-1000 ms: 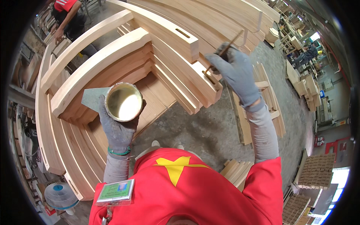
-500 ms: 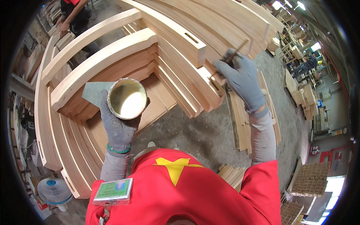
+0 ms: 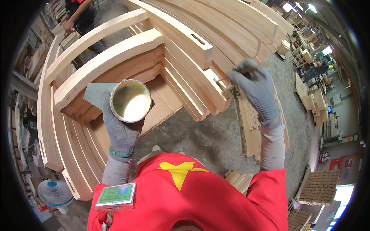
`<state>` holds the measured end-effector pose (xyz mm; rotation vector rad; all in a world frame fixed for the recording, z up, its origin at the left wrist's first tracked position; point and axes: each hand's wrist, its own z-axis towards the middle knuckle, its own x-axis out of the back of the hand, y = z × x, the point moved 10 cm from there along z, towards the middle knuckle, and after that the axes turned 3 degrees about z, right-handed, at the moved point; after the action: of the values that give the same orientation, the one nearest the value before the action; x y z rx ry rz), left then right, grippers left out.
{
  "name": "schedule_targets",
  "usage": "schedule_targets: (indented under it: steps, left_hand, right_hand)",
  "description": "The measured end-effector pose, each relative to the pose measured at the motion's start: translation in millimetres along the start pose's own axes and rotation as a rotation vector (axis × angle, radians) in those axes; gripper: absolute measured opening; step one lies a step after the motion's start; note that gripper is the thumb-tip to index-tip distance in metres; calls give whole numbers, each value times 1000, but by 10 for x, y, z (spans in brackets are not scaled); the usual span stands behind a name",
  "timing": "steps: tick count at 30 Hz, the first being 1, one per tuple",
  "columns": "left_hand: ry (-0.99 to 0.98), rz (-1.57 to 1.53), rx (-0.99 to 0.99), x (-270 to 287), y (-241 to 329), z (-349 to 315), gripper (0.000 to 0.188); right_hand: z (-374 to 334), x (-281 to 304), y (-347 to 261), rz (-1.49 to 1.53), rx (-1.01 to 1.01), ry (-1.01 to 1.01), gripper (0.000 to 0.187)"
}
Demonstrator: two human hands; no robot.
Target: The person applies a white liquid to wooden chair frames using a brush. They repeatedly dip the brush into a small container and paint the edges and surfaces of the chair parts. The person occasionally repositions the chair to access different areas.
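Observation:
My left hand (image 3: 125, 133), in a grey knit glove, is wrapped round a round open can (image 3: 112, 101). Pale, creamy liquid (image 3: 135, 106) shows inside it. A flat grey-green piece (image 3: 97, 94) juts out left of the can; whether my hand grips it too, I cannot tell. My right hand (image 3: 253, 90), gloved alike, is closed on a thin stick (image 3: 220, 79). The stick's tip is at the slot in the end of a curved wooden rail (image 3: 216, 94). Another rail (image 3: 198, 42) above it has a similar slot in its end.
More curved rails (image 3: 108, 52) form a stack in front and to the left. Planks (image 3: 248, 127) lie on the concrete floor (image 3: 192, 138) at the right. A fan (image 3: 56, 194) stands lower left. Another person's arm (image 3: 79, 13) shows at the upper left; a further person (image 3: 318, 69) is far right.
My right hand has moved slightly right and down. The stick, which rose above the hand before, now points left with its tip at the slot. My left hand and the can stay nearly still.

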<state>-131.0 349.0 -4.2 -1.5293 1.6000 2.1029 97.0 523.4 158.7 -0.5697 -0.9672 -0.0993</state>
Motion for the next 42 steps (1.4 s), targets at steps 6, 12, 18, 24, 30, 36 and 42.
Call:
schedule_targets:
  steps: [6, 12, 18, 24, 30, 36, 42]
  left_hand:
    - [23, 147, -50, 48, 31, -78, 48]
    - [-62, -167, 72, -222, -46, -159, 46]
    - [-109, -295, 159, -406, -196, -317, 46]
    - [-38, -225, 291, -629, -404, -510, 50]
    - [-181, -167, 403, -878, -469, -780, 50]
    - [-139, -143, 429, -863, -320, -924, 51]
    - [-81, -63, 431, -699, -350, -946, 58]
  right_hand:
    - [-459, 221, -136, 173, -13, -75, 8]
    - [-647, 429, -102, 415, -146, -36, 13]
    - [-725, 550, -87, 429, -106, 92, 7]
    - [-720, 508, -538, 586, 13, 218, 14]
    - [-653, 67, -1137, 298, 435, 79, 24]
    - [-503, -21, -1147, 320, 477, 3, 21]
    - [-547, 12, -1139, 290, 488, -167, 19]
